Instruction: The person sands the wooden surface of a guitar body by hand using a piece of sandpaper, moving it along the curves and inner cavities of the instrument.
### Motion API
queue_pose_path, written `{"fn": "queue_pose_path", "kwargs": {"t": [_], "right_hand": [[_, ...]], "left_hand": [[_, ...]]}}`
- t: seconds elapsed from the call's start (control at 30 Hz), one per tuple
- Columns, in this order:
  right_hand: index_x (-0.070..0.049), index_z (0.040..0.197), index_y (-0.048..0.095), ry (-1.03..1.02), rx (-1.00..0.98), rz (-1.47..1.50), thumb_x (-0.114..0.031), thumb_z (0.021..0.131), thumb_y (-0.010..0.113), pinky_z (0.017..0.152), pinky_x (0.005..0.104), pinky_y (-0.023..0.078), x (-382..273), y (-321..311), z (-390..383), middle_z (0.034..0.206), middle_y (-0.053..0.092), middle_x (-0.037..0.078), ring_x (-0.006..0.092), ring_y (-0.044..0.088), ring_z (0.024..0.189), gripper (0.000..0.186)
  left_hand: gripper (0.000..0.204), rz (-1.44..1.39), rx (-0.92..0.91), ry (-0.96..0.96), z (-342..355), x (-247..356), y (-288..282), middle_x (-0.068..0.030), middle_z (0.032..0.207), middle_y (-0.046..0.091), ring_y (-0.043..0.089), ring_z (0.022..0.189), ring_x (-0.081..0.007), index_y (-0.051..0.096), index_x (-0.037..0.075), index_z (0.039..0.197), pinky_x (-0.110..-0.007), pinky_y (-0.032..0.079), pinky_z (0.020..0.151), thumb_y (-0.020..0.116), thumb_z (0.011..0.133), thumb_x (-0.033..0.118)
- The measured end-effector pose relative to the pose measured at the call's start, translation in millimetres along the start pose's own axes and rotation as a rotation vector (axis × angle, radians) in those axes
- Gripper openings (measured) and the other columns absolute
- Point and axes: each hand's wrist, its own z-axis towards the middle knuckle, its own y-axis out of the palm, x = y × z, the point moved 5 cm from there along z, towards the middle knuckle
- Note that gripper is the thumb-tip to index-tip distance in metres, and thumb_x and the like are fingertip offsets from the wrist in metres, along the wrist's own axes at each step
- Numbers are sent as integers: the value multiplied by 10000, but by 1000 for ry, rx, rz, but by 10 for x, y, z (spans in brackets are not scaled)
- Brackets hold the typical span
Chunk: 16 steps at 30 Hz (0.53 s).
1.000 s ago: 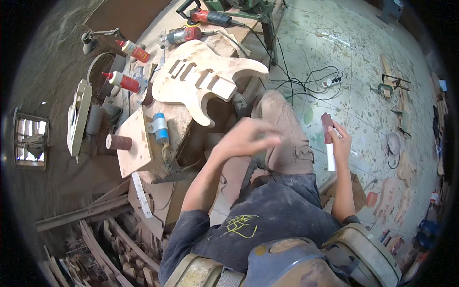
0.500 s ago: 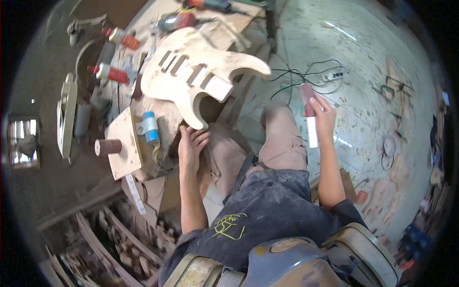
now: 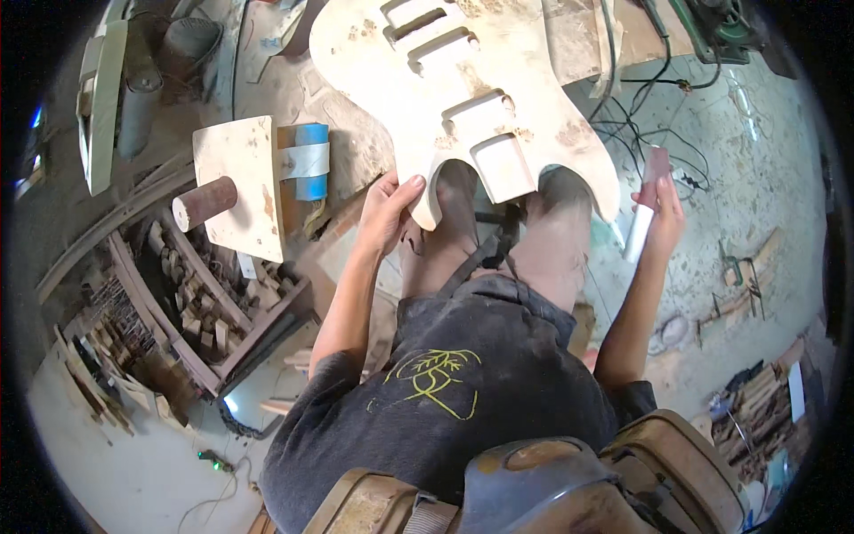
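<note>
Head view: the left hand (image 3: pixel 389 214) clasps the lower horn of the bare guitar body (image 3: pixel 463 98) over the knees, the right hand (image 3: pixel 663 214) grips a sanding stick (image 3: pixel 642 218) just beside its edge; wood unfinished, smoothing seemingly remains.

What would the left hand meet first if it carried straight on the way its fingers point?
The left hand points up and right, and its fingertips already sit on the lower horn of the guitar body. So the body is first in line; depth is hard to judge, but contact looks made.
</note>
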Motion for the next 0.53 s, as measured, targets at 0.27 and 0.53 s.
{"fn": "queue_pose_path", "kwargs": {"t": [0.27,0.53], "right_hand": [[25,1202,720,194,-27,-249,-365,953,719,510,272,518,-345,-356,-433,847,729,117,190,717,638,463],[22,1305,681,233,90,-378,-328,930,742,563,324,608,-142,-883,-903,897,735,156,227,734,674,516]], "left_hand": [[564,-99,-110,-136,-140,49,192,-155,1229,699,694,1144,-251,512,-28,1346,-338,587,913,803,865,21],[829,583,-189,-148,-7,10,587,-168,1361,629,600,1267,-246,379,-36,1517,-414,440,1135,850,867,171]]}}
